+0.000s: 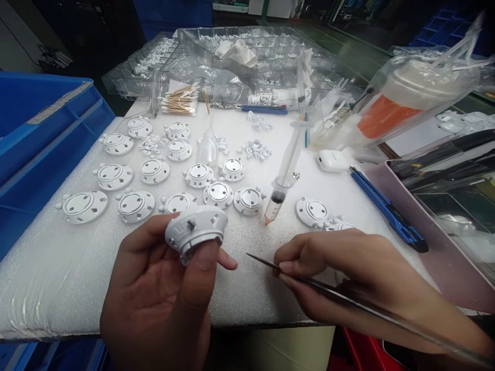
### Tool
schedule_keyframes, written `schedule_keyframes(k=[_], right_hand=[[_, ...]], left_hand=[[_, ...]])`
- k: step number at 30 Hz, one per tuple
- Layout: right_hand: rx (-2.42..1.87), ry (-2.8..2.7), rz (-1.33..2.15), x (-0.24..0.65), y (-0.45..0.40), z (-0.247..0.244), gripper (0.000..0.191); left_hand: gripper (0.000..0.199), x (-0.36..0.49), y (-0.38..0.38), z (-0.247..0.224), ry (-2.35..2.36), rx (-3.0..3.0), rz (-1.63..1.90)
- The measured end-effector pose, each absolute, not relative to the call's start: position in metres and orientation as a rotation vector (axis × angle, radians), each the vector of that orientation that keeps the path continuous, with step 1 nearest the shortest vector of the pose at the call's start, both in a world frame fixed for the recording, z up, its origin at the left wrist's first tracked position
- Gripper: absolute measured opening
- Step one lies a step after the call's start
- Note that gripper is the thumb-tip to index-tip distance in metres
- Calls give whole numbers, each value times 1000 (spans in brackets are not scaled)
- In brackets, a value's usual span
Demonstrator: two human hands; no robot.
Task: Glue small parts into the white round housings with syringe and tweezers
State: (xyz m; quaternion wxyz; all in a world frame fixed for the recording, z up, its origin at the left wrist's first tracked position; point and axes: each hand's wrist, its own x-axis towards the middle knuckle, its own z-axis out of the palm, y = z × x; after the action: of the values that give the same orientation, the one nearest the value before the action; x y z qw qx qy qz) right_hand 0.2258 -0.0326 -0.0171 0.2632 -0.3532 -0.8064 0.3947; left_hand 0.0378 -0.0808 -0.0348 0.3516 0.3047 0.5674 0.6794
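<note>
My left hand (pixel 162 288) grips a round white plastic part (pixel 201 226) between thumb and fingers, tilted so its side wall with small cutouts and pegs shows. In my right hand (pixel 332 273) is a slim, dark, pointed metal tool (pixel 328 289), held like a pen. Its tip points left, a short gap away from the white part. Behind the hands, several similar round white parts (pixel 135 206) lie on the white foam sheet (pixel 58 273). A syringe (pixel 284 175) with dark contents and an orange tip slants down toward the foam.
Small white pieces (pixel 255 149) lie in piles beyond a squeeze bottle (pixel 209 147). Cotton swabs (pixel 180 100) and clear trays (pixel 270 38) are at the back. A blue utility knife (pixel 390 211) and pink box (pixel 444 268) stand right, a blue bin (pixel 38 139) left.
</note>
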Motion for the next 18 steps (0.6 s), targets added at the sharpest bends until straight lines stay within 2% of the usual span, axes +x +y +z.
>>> schedule_keyframes(k=[8,13,18], right_hand=[[-803,-1374,1634,236,-25,-12,13],[-879,-1201,1849,235,-22,-15,16],[-919,-1169,1925,235,-21,-14,18]], left_hand=[[28,41,-78,-40,1515,1374,1363],[24,39,-80,-39,1623,1623,1201],[28,39,-79,-38,1629,1743,1119]])
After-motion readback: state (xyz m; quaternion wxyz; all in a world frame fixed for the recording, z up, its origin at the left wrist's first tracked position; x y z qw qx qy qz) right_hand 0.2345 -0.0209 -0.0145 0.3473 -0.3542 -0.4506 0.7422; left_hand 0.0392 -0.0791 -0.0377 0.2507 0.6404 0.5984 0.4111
